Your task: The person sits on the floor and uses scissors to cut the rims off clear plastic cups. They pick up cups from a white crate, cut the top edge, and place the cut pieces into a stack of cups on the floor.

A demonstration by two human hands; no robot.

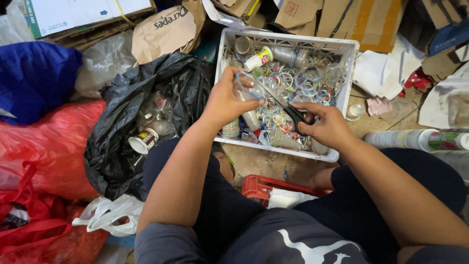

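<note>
My left hand grips a clear plastic cup with a bluish rim, held tilted over a white plastic crate. My right hand holds black-handled scissors, whose blades point up-left and reach the cup's rim. The crate is filled with several cut plastic rings, cups and bottle pieces. Both hands hover just above the crate's near half.
A black bag with cups inside lies open on the left, next to red and blue bags. Cardboard is piled behind the crate. A stack of clear cups lies at right. A red crate sits between my knees.
</note>
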